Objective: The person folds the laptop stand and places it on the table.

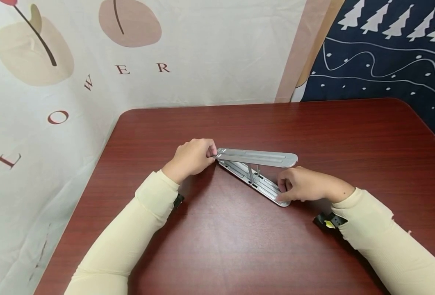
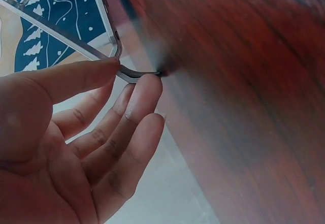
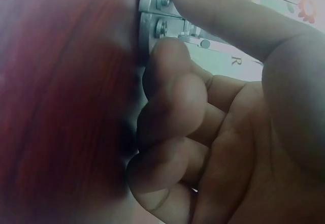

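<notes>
A grey metal folding laptop stand (image 1: 258, 157) rests on the table, its upper plate raised at an angle over the lower plate (image 1: 267, 189). Thin support struts (image 1: 250, 174) join the two plates. At the hinged end, my left hand (image 1: 193, 157) pinches the stand between thumb and fingers; the left wrist view shows the bent metal lip (image 2: 133, 74) at the fingertips. My right hand (image 1: 307, 182) grips the near right end of the lower plate. Up close in the right wrist view, two round screws (image 3: 161, 28) show beside its thumb and curled fingers.
The reddish-brown wooden table (image 1: 217, 246) has rounded far corners. A pale printed cloth (image 1: 217, 53) hangs behind and at the left; a dark blue cloth with white trees (image 1: 379, 65) hangs at the back right. Small black devices (image 1: 329, 221) are strapped under both sleeves.
</notes>
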Demonstrator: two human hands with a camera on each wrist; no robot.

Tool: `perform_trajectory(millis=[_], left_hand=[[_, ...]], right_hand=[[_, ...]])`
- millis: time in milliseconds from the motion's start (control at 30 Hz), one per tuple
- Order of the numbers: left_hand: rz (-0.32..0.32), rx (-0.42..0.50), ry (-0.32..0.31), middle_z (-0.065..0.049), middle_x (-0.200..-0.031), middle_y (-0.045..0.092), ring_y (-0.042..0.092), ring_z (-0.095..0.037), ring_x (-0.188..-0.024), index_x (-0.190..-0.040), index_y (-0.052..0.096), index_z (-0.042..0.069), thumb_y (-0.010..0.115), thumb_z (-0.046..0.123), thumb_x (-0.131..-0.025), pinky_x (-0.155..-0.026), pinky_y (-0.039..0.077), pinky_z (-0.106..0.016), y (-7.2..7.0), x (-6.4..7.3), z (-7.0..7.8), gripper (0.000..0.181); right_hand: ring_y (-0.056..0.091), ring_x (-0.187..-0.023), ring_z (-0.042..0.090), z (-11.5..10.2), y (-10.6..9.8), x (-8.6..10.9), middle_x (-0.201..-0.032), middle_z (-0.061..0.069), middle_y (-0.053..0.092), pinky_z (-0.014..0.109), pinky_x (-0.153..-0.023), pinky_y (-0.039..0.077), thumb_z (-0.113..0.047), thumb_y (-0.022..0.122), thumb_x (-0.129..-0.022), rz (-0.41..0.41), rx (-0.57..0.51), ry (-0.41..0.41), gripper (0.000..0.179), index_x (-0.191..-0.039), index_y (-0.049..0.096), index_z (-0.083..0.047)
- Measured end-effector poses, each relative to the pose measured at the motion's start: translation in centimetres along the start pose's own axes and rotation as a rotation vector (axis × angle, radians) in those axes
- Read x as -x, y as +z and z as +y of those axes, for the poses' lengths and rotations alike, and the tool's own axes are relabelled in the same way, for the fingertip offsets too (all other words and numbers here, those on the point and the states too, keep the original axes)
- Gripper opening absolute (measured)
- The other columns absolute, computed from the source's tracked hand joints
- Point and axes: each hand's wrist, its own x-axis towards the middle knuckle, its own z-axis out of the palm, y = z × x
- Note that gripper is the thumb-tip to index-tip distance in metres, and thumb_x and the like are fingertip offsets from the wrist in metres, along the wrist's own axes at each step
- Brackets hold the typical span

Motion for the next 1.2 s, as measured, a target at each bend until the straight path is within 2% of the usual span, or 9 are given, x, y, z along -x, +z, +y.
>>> perform_trajectory(millis=[367, 467, 600, 767, 867, 1200], left_hand=[[0.022, 0.020, -0.010, 0.007, -0.095, 0.068, 0.065, -0.019, -0.091, -0.097, 0.064, 0.024, 0.071, 0.026, -0.092, -0.079, 0.050, -0.045, 0.4, -0.7, -0.1, 0.009], [0.028, 0.029, -0.012, 0.007, -0.094, 0.068, 0.065, -0.019, -0.091, -0.095, 0.064, 0.024, 0.072, 0.027, -0.092, -0.079, 0.050, -0.045, 0.4, -0.9, -0.2, 0.009], [0.031, 0.036, -0.011, 0.008, -0.094, 0.068, 0.065, -0.019, -0.091, -0.095, 0.064, 0.024, 0.072, 0.028, -0.092, -0.079, 0.050, -0.046, 0.3, -1.1, -0.2, 0.009], [0.031, 0.040, -0.008, 0.007, -0.095, 0.068, 0.064, -0.019, -0.092, -0.096, 0.064, 0.024, 0.072, 0.027, -0.092, -0.081, 0.049, -0.046, 0.3, -1.3, -0.2, 0.010], [0.026, 0.038, -0.007, 0.006, -0.097, 0.068, 0.064, -0.019, -0.093, -0.097, 0.064, 0.023, 0.071, 0.027, -0.092, -0.081, 0.049, -0.046, 0.2, -1.3, -0.1, 0.010], [0.020, 0.034, -0.013, 0.006, -0.097, 0.068, 0.064, -0.018, -0.094, -0.097, 0.063, 0.023, 0.071, 0.027, -0.093, -0.082, 0.049, -0.045, 0.2, -1.4, 0.3, 0.010]], right_hand=[[0.047, -0.044, 0.004, -0.4, 0.3, 0.3, -0.057, -0.007, 0.051, 0.023, -0.047, 0.043, -0.025, 0.080, -0.083, 0.021, -0.006, -0.066, 0.025, -0.074, 0.060, -0.013], [0.048, -0.050, 0.002, -0.4, 0.3, 0.2, -0.060, -0.009, 0.052, 0.022, -0.052, 0.043, -0.018, 0.077, -0.084, 0.054, 0.036, -0.121, 0.019, -0.074, 0.062, -0.015], [0.051, -0.056, 0.003, -0.3, 0.1, 0.0, -0.065, -0.008, 0.056, 0.022, -0.056, 0.045, -0.004, 0.071, -0.079, 0.094, 0.068, -0.171, 0.013, -0.075, 0.064, -0.014], [0.056, -0.062, 0.005, -0.2, 0.0, -0.1, -0.075, 0.000, 0.060, 0.023, -0.058, 0.049, 0.007, 0.066, -0.076, 0.097, 0.028, -0.189, 0.017, -0.079, 0.063, -0.010], [0.057, -0.066, 0.006, -0.2, 0.1, -0.2, -0.079, 0.002, 0.060, 0.023, -0.060, 0.050, 0.008, 0.067, -0.075, 0.097, 0.009, -0.208, 0.017, -0.079, 0.063, -0.009], [0.056, -0.065, 0.004, -0.5, 0.8, -0.4, -0.069, -0.006, 0.059, 0.023, -0.061, 0.049, 0.007, 0.068, -0.074, 0.110, -0.004, -0.228, 0.019, -0.076, 0.064, -0.011]])
